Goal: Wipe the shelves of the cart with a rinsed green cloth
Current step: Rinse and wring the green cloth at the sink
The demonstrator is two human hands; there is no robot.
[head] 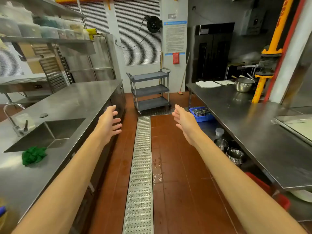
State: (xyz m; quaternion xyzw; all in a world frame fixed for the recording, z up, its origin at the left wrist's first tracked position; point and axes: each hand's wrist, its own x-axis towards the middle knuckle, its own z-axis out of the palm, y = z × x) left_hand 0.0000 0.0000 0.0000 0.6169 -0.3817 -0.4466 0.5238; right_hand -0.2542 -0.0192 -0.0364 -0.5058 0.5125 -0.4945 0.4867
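Clearly both our left hand (pixel 109 123) and right hand (pixel 184 122) are released; skipping the rinse risks smearing the cart (pixel 150 89) with the unrinsed green cloth (pixel 33 155).

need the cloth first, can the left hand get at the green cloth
Probably yes: the green cloth lies uncovered on the counter beside the sink, and the left hand is open and empty.

Quick count from where I'm standing: two hands of mine, left hand (pixel 109 123) and right hand (pixel 184 123), one cart (pixel 150 94) with three shelves (pixel 149 76), one green cloth (pixel 33 155), one sink (pixel 64 130), one tap (pixel 10 119), two steel counters (left counter (pixel 76 98), right counter (pixel 244 119)), one blue crate (pixel 205 118), one hose reel (pixel 153 24).
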